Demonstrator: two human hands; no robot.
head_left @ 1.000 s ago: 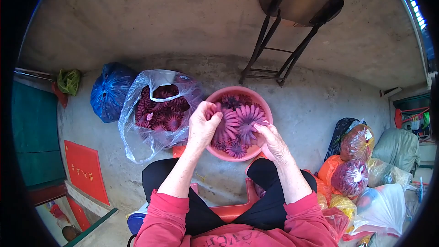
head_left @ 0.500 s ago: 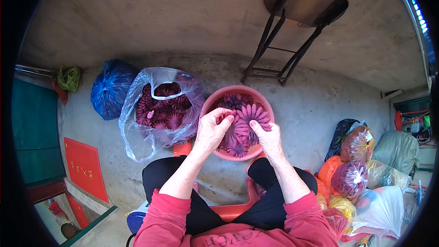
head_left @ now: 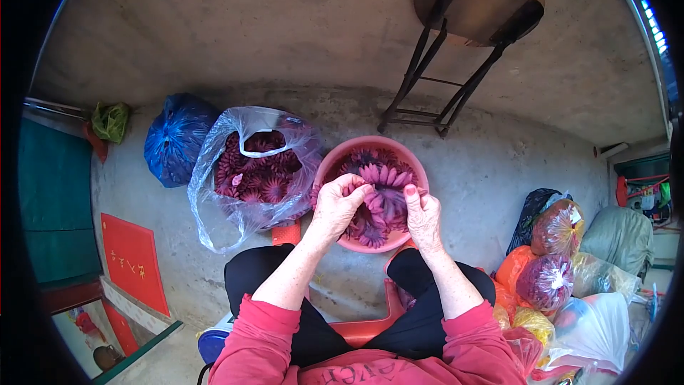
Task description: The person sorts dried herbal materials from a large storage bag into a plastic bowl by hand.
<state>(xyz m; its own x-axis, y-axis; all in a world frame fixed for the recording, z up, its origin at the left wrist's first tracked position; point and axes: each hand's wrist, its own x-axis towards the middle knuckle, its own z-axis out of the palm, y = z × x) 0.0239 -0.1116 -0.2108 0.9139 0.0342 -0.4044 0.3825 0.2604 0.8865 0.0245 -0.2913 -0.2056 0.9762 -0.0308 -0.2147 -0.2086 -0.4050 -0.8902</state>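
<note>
A pink-and-dark-purple flower-like piece with many finger-shaped petals (head_left: pixel 385 196) is held up over a pink basin (head_left: pixel 324 164). My left hand (head_left: pixel 338 205) pinches its left edge between thumb and forefinger. At the right edge, my right hand (head_left: pixel 425 222) has curled fingers, partly hidden, with the thumb raised beside the petals. Similar petalled pieces (head_left: pixel 370 234) lie in the basin beneath. Left of it, an open clear plastic bag (head_left: pixel 206 203) holds more dark red petalled pieces (head_left: pixel 274 189).
A tied blue bag (head_left: pixel 174 142) stands beyond the clear bag. Against the wall leans a folding stool or table (head_left: pixel 491 0). Several filled bags (head_left: pixel 545 281) crowd the floor at right. A red sheet (head_left: pixel 135 264) lies at left, and a red stool (head_left: pixel 363 331) is between my legs.
The flower-like piece has turned, its petals now fanning upward. My right thumb has lifted off the petals and shifted right; the left hand stays pinched at the left edge.
</note>
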